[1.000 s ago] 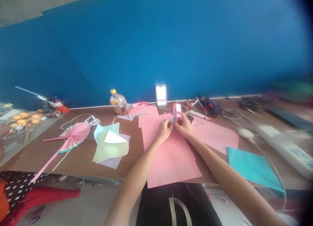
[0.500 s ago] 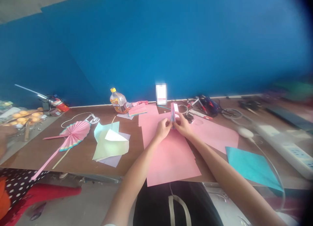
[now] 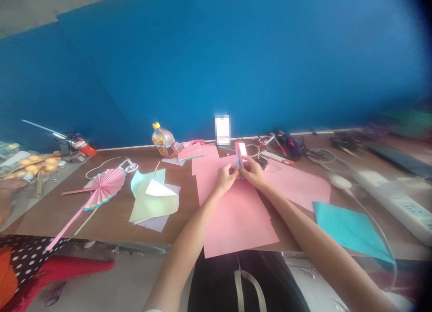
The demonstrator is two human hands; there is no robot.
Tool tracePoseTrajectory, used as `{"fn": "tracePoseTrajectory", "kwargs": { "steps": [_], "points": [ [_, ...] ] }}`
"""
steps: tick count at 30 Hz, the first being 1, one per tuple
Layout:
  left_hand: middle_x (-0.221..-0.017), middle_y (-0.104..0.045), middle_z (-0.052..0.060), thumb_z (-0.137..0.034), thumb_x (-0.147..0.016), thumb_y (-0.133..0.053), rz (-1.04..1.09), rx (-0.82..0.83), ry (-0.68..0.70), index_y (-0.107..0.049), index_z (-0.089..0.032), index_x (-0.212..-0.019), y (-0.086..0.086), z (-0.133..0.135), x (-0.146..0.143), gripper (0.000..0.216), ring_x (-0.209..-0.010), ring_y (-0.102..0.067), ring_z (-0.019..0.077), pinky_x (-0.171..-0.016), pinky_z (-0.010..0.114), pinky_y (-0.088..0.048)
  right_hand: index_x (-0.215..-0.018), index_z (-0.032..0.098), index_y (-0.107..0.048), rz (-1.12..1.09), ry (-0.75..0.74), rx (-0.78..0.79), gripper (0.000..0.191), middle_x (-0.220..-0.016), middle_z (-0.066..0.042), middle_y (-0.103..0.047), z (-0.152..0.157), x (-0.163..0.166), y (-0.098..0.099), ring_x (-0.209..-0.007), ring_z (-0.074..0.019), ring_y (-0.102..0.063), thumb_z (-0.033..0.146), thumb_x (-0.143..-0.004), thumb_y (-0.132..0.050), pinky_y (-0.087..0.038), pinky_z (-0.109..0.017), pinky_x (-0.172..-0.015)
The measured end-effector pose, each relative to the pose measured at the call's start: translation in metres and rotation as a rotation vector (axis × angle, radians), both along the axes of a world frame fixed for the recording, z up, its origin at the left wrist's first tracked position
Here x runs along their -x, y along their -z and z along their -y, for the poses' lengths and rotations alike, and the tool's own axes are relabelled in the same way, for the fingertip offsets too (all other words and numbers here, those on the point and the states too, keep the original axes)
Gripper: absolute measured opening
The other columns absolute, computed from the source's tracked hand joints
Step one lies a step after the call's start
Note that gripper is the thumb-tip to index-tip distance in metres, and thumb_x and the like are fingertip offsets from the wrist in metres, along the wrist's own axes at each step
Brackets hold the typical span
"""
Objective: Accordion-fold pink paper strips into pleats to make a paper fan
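Note:
My left hand [image 3: 225, 178] and my right hand [image 3: 254, 172] meet over the middle of the brown table [image 3: 111, 215]. Together they pinch a narrow, pleated strip of pink paper with a blue edge [image 3: 240, 152], which stands upright between the fingertips. Both hands have their fingers closed on its lower end. Under my forearms lies a large pink sheet [image 3: 232, 215], with another pink sheet [image 3: 297, 183] to its right.
A finished pink paper fan [image 3: 101, 188] lies at the left beside a pile of pale green and white sheets [image 3: 151, 201]. A drink bottle [image 3: 163, 141] stands by the blue wall. A turquoise sheet [image 3: 351, 231], a power strip [image 3: 401, 204], and tools and cables [image 3: 290, 147] lie at the right. Another person's polka-dot clothing [image 3: 23, 258] shows at lower left.
The hands have stayed almost still, working the folded strip with small finger movements; the view shifted slightly.

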State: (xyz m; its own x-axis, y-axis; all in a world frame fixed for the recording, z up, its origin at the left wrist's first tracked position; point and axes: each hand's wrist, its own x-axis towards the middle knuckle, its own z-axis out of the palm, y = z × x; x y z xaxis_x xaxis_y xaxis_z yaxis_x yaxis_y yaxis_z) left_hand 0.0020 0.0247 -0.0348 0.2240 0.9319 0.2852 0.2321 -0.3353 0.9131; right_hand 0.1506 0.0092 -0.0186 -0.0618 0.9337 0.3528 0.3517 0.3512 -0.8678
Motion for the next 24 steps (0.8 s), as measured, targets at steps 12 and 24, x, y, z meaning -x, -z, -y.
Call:
{"fn": "tracePoseTrajectory", "kwargs": {
  "steps": [12, 24],
  "points": [
    [-0.061, -0.039, -0.005, -0.027, -0.078, -0.052, 0.001, -0.048, -0.118, -0.042, -0.017, -0.066, -0.010, -0.001, 0.011, 0.019, -0.060, -0.037, 0.0079, -0.059, 0.020, -0.030, -0.102, 0.017, -0.062, -0.057, 0.139, -0.027, 0.033, -0.068, 0.002, -0.058, -0.007, -0.016, 0.000, -0.059, -0.0123, -0.049, 0.025, -0.073, -0.049, -0.038, -0.023, -0.056],
    [-0.093, -0.064, 0.005, -0.032, -0.082, -0.059, 0.099, -0.026, -0.085, -0.054, -0.019, -0.105, -0.006, -0.002, 0.009, 0.027, -0.077, -0.060, 0.0130, -0.073, 0.026, -0.047, -0.099, 0.017, -0.065, 0.174, 0.114, -0.111, 0.030, -0.059, 0.004, -0.050, 0.003, -0.005, -0.003, -0.053, -0.0104, -0.044, 0.019, -0.076, -0.046, -0.034, -0.022, -0.055]
  ]
}}
